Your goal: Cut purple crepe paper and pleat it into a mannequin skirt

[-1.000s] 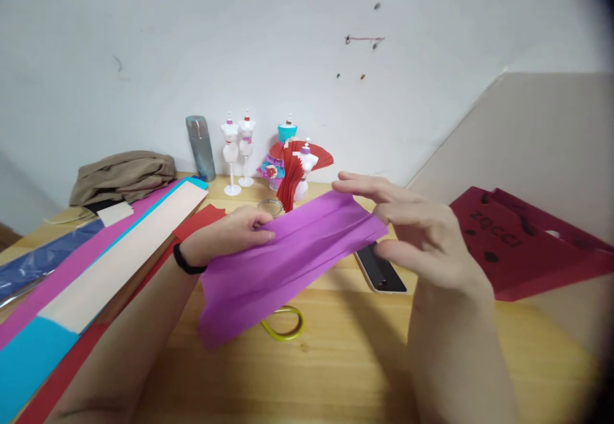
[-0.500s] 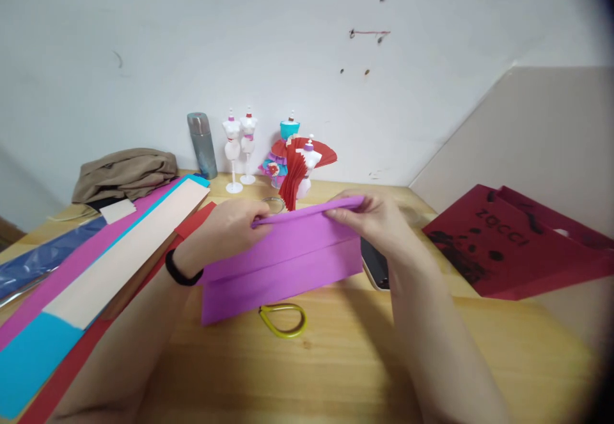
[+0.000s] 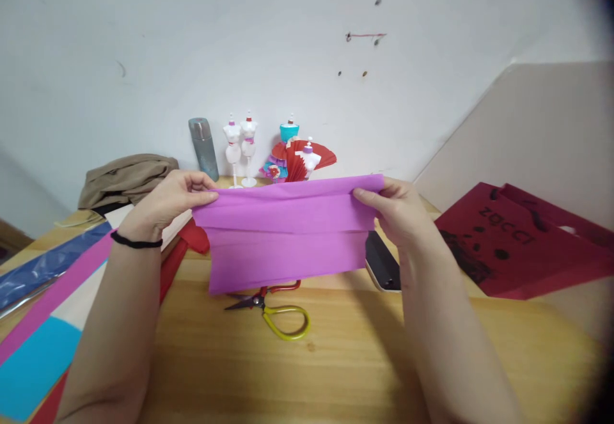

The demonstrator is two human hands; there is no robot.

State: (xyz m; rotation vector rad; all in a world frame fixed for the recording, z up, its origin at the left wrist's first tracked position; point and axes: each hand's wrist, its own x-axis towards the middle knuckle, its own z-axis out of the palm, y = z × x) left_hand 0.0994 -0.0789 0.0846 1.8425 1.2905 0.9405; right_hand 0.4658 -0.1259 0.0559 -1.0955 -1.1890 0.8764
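Observation:
A folded sheet of purple crepe paper [image 3: 288, 245] is stretched between my hands above the table, with crosswise creases. My left hand [image 3: 175, 200] pinches its upper left corner, thumb in front. At the upper right corner my right hand [image 3: 396, 210] grips it the same way, its other fingers hidden behind the paper. Beneath the lower edge lie scissors [image 3: 259, 300] with one yellow and one red handle, blades apart and pointing left; the paper covers part of the red handle.
Coloured paper sheets [image 3: 43, 347] lie at left beside a brown cloth [image 3: 127, 181]. Along the wall stand a flask [image 3: 204, 149], small white mannequins [image 3: 248, 149] and a red pleated fan shape [image 3: 319, 152]. A phone [image 3: 382, 264] and a red bag [image 3: 518, 245] are at right.
My left hand has moved left and up to the paper's corner, and the right hand slightly right. The purple paper is now spread flatter and raised, uncovering the scissor blades.

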